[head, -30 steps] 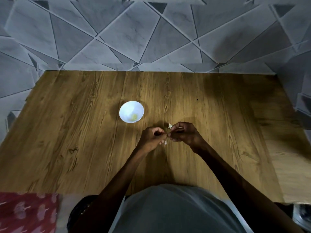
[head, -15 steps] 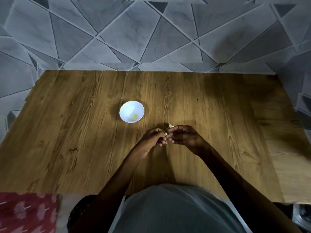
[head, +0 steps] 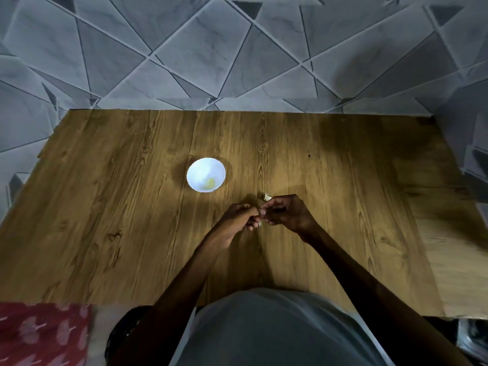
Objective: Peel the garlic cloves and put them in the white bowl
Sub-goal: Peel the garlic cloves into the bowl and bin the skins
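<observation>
The white bowl (head: 196, 171) stands on the wooden table, with a pale yellow peeled clove (head: 210, 183) inside it. Right of and nearer than the bowl, my left hand (head: 239, 217) and my right hand (head: 286, 213) meet fingertip to fingertip. Between them they pinch a small garlic clove (head: 260, 223), mostly hidden by the fingers. Another whitish garlic piece (head: 267, 197) lies on the table just beyond my right hand's fingertips.
The wooden table (head: 132, 233) runs up to a grey tiled wall (head: 237, 62) at the back and right. A red patterned cloth (head: 42, 334) lies at the lower left, off the table's front edge.
Both hands have stayed in place over the table, with small shifts of the fingers working the clove. The bowl has not moved.
</observation>
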Tool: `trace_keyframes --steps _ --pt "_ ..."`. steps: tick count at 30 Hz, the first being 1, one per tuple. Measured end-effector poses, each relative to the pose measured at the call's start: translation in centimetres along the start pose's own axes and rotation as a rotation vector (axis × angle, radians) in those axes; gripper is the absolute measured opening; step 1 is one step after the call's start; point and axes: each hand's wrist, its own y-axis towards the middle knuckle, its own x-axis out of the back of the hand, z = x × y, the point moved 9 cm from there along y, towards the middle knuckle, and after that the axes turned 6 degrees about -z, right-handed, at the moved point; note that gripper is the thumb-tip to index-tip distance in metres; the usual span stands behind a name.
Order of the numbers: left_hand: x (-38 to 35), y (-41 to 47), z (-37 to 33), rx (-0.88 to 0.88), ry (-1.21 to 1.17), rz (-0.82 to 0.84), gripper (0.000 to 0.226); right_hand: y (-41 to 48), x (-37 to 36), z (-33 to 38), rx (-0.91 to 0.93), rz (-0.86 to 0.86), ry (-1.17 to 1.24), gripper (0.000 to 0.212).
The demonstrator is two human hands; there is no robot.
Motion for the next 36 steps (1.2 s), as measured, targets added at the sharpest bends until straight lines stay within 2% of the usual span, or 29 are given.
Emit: trace_keyframes --steps 10,21,30,36 --pt "0.4 0.2 0.2 -0.012 0.063 -0.036 0.019 0.3 -0.2 -0.3 -0.034 -0.038 -0.110 0.015" --pt "1.0 0.5 0.4 -0.058 0.125 -0.072 0.014 0.2 -0.2 -1.2 -0.127 -0.039 -0.045 0.014" --pt "1.4 1.4 0.6 -0.156 0.513 -0.140 0.010 0.1 0.5 -2.7 -0.184 -0.073 -0.149 0.013" --pt "0.6 1.5 0.3 -0.200 0.366 -0.091 0.017 0.0 0.9 -2.8 -0.182 -0.104 -0.167 0.014"
